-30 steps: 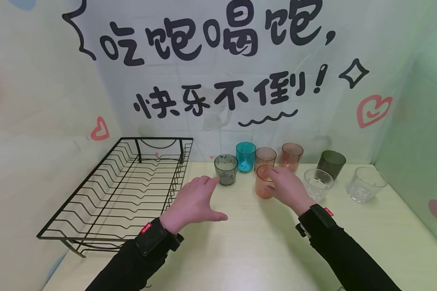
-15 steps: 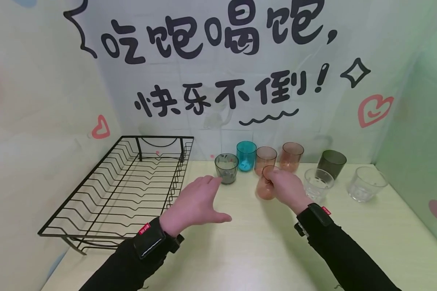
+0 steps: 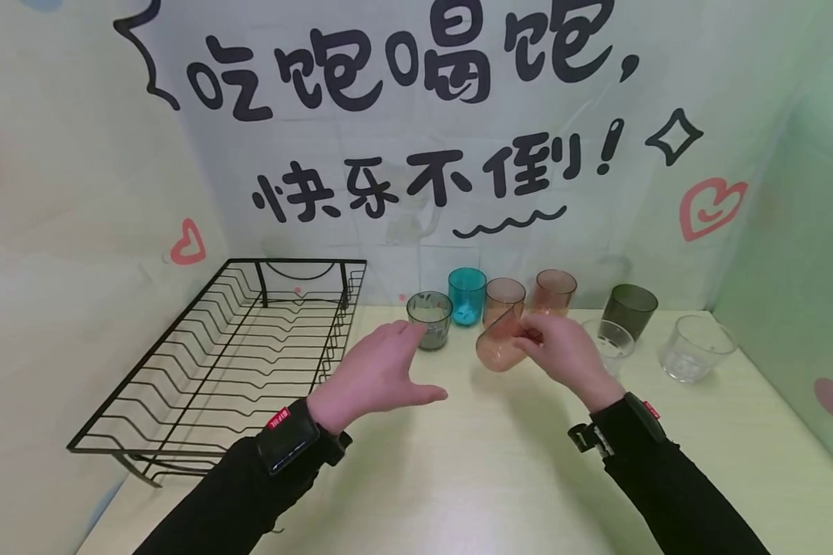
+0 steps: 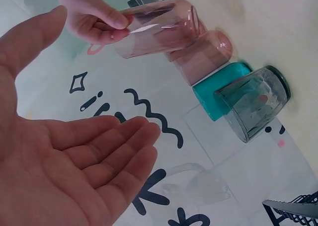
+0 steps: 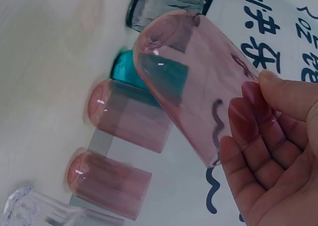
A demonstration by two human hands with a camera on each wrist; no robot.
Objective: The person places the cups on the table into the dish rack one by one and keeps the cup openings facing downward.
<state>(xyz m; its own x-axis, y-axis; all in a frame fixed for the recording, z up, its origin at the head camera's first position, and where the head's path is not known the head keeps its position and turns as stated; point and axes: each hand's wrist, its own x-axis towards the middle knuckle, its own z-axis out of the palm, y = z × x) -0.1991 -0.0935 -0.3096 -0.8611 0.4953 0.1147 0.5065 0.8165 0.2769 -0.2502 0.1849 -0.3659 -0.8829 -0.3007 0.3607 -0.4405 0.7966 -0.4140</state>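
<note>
My right hand (image 3: 568, 348) pinches a clear pink cup (image 3: 497, 347) near its rim, thumb on one side and fingers on the other. The cup tilts, its base towards the left, and looks lifted off the table. In the right wrist view the pinched cup (image 5: 174, 72) shows the teal cup through its wall. My left hand (image 3: 375, 375) hovers with fingers extended and thumb apart, holding nothing; its palm (image 4: 74, 171) is bare in the left wrist view. Just beyond its fingertips stands a grey glass (image 3: 431, 320).
Behind stand a teal cup (image 3: 467, 297) and two more pink cups (image 3: 504, 297), (image 3: 555, 291). At right are a dark green cup (image 3: 629, 312) and two clear glasses (image 3: 614, 347), (image 3: 696, 351). A black wire dish rack (image 3: 229, 362) stands at left, by the wall.
The right hand's grip on the pink cup has closed; the cup has tipped over and risen slightly, its base swinging left. The left hand has hardly moved.
</note>
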